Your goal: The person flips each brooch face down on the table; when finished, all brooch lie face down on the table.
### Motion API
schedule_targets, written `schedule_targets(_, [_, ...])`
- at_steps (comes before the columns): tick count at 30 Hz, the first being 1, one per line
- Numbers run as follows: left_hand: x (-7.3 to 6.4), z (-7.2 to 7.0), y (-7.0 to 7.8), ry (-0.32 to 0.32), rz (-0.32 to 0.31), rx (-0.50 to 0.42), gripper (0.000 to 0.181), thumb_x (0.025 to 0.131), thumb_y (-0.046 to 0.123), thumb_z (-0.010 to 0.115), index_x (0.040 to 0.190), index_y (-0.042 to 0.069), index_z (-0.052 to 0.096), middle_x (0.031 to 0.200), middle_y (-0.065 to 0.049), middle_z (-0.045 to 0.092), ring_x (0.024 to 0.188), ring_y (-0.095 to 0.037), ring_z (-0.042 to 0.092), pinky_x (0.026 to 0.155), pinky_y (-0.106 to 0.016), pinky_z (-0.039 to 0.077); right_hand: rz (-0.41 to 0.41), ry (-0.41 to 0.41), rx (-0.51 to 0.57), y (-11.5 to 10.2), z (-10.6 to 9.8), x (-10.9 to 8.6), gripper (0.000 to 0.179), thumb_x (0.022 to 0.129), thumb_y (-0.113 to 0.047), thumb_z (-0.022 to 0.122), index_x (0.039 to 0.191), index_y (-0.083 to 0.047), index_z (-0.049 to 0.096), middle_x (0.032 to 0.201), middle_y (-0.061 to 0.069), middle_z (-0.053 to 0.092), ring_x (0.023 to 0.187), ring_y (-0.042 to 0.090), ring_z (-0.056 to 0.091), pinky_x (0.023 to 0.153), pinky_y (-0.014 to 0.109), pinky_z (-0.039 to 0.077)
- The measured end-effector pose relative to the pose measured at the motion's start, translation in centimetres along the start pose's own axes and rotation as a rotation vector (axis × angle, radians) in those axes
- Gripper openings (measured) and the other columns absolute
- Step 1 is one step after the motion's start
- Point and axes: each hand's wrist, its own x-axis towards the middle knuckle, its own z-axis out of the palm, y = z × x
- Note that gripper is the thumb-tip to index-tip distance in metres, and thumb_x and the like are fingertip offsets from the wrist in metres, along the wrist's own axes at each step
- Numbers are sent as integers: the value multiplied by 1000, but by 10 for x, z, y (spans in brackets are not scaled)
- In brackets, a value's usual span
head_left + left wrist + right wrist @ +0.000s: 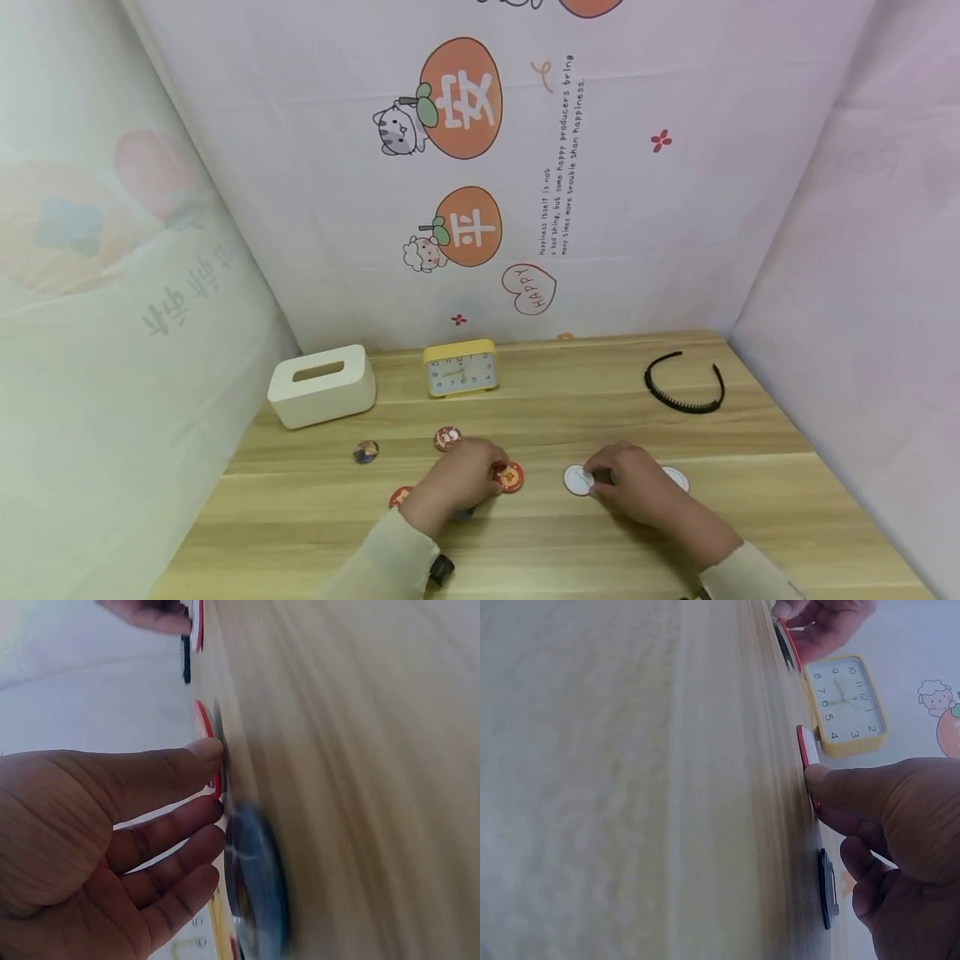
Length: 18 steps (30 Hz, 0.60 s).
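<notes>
My left hand [491, 477] pinches a red badge [513, 477] lying on the wooden table [540, 408]. In the left wrist view the thumb [204, 752] lies on that red badge [201, 720], with the forefinger at its lower rim. A dark blue badge [255, 885] lies under the other fingers. My right hand [600, 481] pinches a white badge [577, 481]. In the right wrist view its thumb [821, 778] sits on the red-rimmed white badge [806, 746], fingers curled below. A second white badge [677, 477] peeks out behind the right hand.
More badges [447, 438] [366, 452] [400, 497] lie left of the hands. A cream tissue box [321, 386] and a yellow clock [460, 367] stand at the back. A black headband [684, 385] lies at the back right. Cloth walls close in three sides.
</notes>
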Motion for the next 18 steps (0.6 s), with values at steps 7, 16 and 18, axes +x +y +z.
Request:
schedule_targets(7, [10,8,16,-5,15,41,36,89,19,89,124,19,82,120,6,79,114,-15,72,108,-33,56,-9,8,-8,-1,-1,0,26,87,-18,92,111,-16,82,111,-6,80,107,19,69,92,43,61])
schedule_targets(16, [15,10,23,-12,30,27,36,89,16,89,124,19,82,120,6,79,114,-13,72,106,-32,56,-106,40,25,-11,1,9,24,93,-18,87,116,-11,81,119,-1,80,120,32,70,106,59,55])
schedule_targets(18, [15,10,23,-12,34,21,36,89,17,89,124,19,82,120,6,79,114,-13,72,107,-32,56,-146,34,22,-15,5,13,23,94,-16,86,115,-10,82,118,-2,80,118,31,71,105,57,56])
